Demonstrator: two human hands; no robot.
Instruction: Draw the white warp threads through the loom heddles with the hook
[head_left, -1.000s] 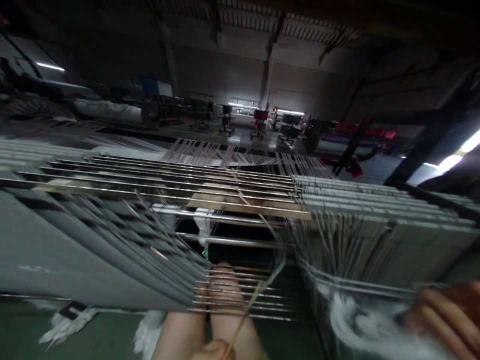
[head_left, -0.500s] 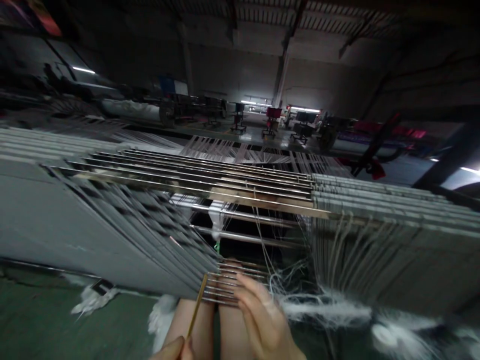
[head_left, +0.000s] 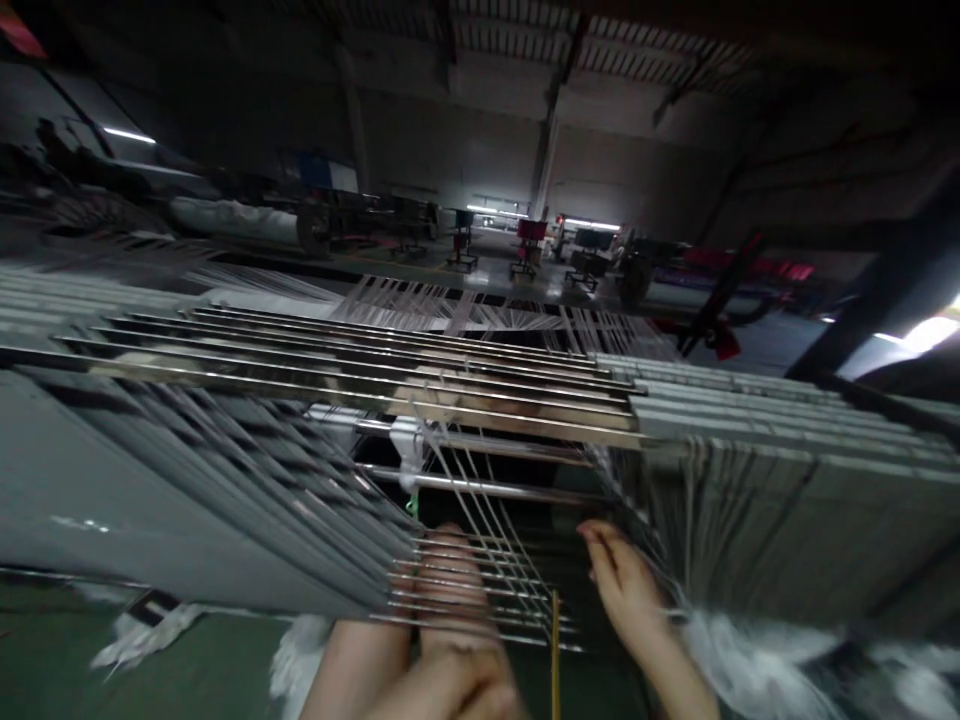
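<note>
Left hand, bottom centre, is curled; whether it grips the stick, lower right of centre, I can't tell. Right hand, lower right: fingers extended, slightly apart. Best keep the stick's tip clear of neighbouring cords.

Long silver metal rods stretch before us between two hanging banks of grey threads.
Below them, short silver metal rods cross in front of our bare legs. Our left hand is below these, our right hand to their right, a slim yellow stick between both. Tangled white yarn sits lower right; stretched white threads run behind the long rods.
</note>
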